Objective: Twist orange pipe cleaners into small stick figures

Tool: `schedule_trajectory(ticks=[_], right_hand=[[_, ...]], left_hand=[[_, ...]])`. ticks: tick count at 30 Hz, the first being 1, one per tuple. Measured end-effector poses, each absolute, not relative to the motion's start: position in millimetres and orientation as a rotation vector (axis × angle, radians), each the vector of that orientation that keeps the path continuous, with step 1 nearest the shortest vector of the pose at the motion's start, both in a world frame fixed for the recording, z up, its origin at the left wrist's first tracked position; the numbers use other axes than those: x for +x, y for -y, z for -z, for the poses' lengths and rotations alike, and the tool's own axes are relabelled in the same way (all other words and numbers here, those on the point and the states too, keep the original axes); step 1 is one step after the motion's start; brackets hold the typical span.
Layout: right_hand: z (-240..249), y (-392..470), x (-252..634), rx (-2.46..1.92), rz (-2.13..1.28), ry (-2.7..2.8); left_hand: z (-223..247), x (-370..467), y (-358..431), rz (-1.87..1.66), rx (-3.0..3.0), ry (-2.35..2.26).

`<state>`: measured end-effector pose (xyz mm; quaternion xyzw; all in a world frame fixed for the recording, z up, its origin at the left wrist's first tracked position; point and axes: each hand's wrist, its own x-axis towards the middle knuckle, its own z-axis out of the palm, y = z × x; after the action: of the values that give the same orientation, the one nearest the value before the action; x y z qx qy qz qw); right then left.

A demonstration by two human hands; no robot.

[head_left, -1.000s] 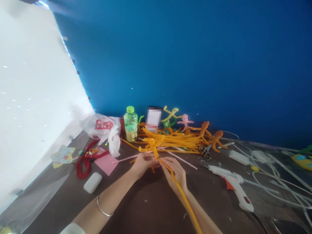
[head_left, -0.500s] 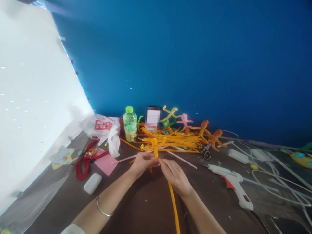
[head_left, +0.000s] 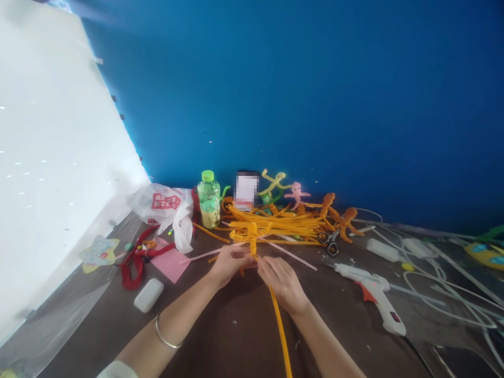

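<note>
An orange pipe-cleaner figure (head_left: 252,240) with curled arms stands upright between my hands at the middle of the table. My left hand (head_left: 232,265) pinches its lower end from the left. Close against it on the right, my right hand (head_left: 281,283) has its fingers pressed together on an orange pipe cleaner (head_left: 280,325), whose long end hangs down toward me. The fingertips of both hands nearly touch. Behind the figure lies a pile of loose orange pipe cleaners (head_left: 287,223).
A green-capped bottle (head_left: 209,202) and a plastic bag (head_left: 165,205) stand behind on the left. A white case (head_left: 148,295) lies near my left forearm. Scissors (head_left: 329,243), a glue gun (head_left: 374,291) and white cables (head_left: 437,278) are on the right. Finished figures (head_left: 297,194) line the back.
The whole view has shifted very slightly. The figure's arms look turned a little; both hands keep nearly the same place and grip.
</note>
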<state>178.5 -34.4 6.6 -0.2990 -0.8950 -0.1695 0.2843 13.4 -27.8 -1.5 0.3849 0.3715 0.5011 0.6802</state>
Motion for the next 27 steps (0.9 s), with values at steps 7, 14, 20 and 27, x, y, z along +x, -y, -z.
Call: schedule_trajectory(ticks=[7,14,20,27], right_hand=[[1.8,33.4,180.5,-0.781,0.506,2.357],[10.6,31.9,181.7,-0.788,0.43,2.311],[1.7,34.4,173.8,-0.817,0.255,2.182],[2.0,36.9,168.6,-0.797,0.207,2.163]], left_hand=[[-3.5,14.4,31.4,-1.122,0.974,-0.877],[3.5,17.4,31.9,-1.19,1.234,-0.987],[1.1,22.1,35.9,-1.295,1.281,-1.01],[-2.8,23.0,37.0,-1.323,1.114,-0.977]])
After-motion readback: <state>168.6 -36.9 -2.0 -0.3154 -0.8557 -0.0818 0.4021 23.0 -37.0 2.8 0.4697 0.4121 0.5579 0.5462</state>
